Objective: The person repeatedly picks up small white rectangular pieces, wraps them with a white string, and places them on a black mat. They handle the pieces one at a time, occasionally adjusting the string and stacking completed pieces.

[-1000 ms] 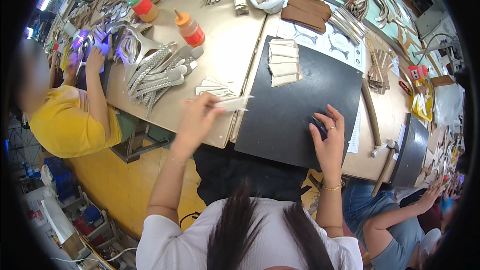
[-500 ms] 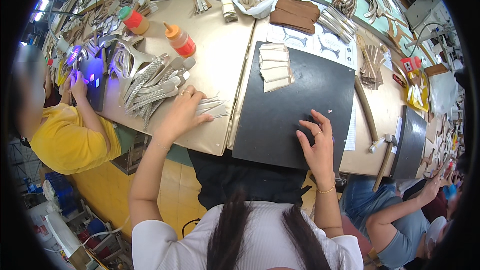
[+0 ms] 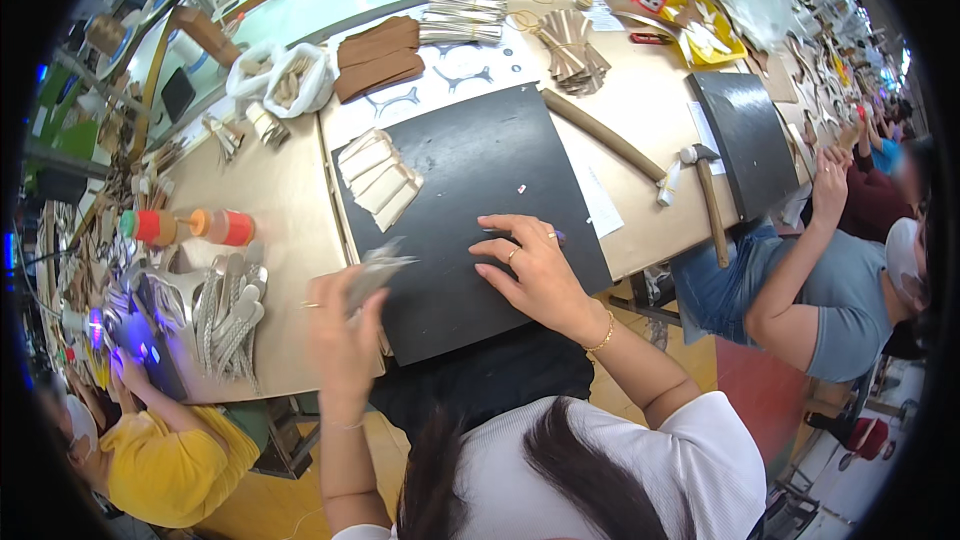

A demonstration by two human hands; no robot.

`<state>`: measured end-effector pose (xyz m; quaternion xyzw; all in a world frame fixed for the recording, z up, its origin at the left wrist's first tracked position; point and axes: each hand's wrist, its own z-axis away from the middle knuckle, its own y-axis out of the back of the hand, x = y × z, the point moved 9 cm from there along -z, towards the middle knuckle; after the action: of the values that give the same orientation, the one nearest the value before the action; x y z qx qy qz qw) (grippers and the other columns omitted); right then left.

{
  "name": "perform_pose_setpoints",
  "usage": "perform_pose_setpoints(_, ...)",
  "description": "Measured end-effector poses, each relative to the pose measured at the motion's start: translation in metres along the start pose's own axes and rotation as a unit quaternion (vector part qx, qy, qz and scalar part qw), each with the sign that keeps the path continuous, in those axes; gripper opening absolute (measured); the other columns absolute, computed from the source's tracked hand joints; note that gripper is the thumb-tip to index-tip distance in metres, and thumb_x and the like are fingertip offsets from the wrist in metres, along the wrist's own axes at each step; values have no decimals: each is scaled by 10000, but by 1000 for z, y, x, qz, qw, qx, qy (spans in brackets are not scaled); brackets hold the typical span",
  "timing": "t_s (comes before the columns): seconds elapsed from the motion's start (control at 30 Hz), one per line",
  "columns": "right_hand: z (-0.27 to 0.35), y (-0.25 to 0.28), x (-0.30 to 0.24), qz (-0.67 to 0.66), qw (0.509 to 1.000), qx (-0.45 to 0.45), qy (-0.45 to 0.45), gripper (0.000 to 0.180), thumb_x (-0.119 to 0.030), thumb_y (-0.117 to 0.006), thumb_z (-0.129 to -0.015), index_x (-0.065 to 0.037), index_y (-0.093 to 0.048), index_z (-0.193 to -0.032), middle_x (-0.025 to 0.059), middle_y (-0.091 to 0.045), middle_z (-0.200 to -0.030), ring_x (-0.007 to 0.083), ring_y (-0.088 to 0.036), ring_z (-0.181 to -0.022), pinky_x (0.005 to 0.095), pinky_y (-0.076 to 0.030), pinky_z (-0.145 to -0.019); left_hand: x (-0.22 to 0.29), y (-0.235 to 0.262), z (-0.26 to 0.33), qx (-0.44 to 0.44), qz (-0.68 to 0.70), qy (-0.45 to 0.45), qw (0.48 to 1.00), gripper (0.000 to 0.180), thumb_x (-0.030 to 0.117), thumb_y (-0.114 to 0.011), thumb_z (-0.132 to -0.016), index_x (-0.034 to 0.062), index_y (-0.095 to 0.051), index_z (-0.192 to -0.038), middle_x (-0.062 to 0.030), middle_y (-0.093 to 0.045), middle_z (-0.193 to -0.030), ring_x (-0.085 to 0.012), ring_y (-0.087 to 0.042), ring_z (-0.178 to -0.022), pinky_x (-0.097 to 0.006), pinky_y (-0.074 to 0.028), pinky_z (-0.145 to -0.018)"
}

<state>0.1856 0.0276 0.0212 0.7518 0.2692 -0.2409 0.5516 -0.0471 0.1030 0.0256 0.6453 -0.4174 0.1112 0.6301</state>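
Pale grey flat cut strip (image 3: 375,272) is pinched in left hand (image 3: 345,335) fingers above the black rectangular work mat (image 3: 470,210) edge, right hand (image 3: 535,275) spread flat on the mat, so the blurred, loose-looking grip could let the strip slip.

Crowded craft workshop: shared workbench (image 3: 640,120), cut leather strips (image 3: 230,310), hammer (image 3: 705,190), glue bottles (image 3: 185,227)

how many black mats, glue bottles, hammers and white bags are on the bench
black mats: 2 (large one under the right hand, smaller one further right)
glue bottles: 2 (green-capped, orange-capped)
hammers: 1
white bags: 2
total: 7
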Motion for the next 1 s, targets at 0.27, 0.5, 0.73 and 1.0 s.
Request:
perform_pose_setpoints(0.27,9,30,24,1,998,59,-37,263,-102,-772,-869,-80,-719,-1125,104,-647,-1274,302,-611,-1159,426,-460,-977,43,-74,-23,-42,-83,-157,983,480,116,-805,-844,43,-638,-1289,-139,-634,-1141,-330,-593,-1068,-431,-450,-943)
perform_pose_setpoints(0.5,-9,-16,36,-315,940,29,-129,622,-30,-529,-1032,-32,-305,-1612,251,-466,-1521,353,-497,-1397,425,-380,-1167,28,-72,-30,-102,-91,-90,987,427,202,-795,-880,33,-637,-1239,-139,-624,-1107,-344,-595,-1047,-436,-486,-913)
perform_pose_setpoints(0.73,-11,-38,41,-533,817,71,-208,658,-240,-395,-1112,-97,-78,-1671,221,-265,-1665,347,-300,-1543,453,-240,-1262,29,-73,-24,-155,-69,-32,985,394,220,-801,-884,54,-641,-1204,-131,-600,-1098,-361,-674,-896,-462,-552,-765)
perform_pose_setpoints(1.0,-16,-33,52,-625,737,145,-214,594,-312,-364,-1121,-108,-162,-1642,206,-317,-1617,374,-320,-1523,476,-276,-1249,23,-83,-31,-164,3,30,986,414,208,-798,-892,46,-645,-1240,-144,-596,-1124,-361,-688,-930,-461,-570,-780)
